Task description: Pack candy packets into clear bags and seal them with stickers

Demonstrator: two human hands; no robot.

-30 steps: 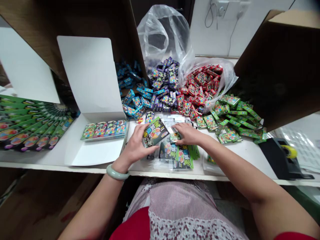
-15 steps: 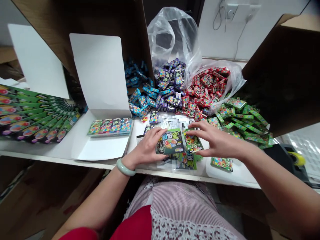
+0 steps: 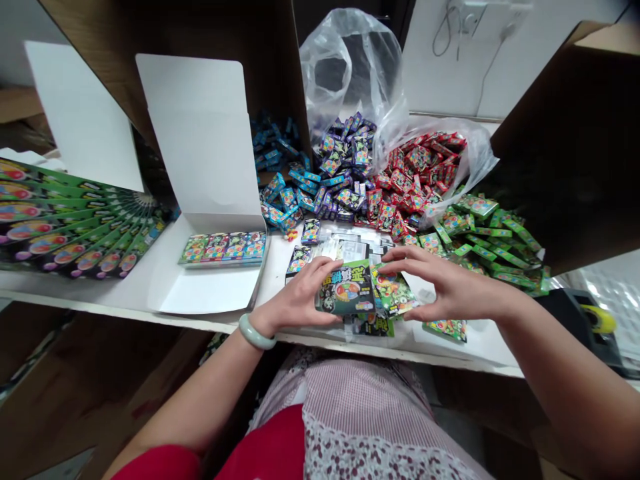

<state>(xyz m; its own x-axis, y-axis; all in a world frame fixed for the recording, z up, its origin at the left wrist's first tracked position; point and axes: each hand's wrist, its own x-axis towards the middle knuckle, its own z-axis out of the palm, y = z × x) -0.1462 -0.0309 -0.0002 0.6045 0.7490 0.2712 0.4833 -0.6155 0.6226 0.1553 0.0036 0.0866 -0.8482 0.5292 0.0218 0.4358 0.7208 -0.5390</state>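
Head cam: dark green packet (image 3: 345, 288) held just above the white shelf (image 3: 273, 280), left hand (image 3: 295, 293) with fingers closed on its edge; right hand (image 3: 453, 287) just beside, fingers curved open over a green packet (image 3: 393, 289); red packets (image 3: 417, 177) behind.

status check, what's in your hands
Left hand gripping dark green packet. Right hand with fingertips on bright green packet. Loose packets lying just below both.
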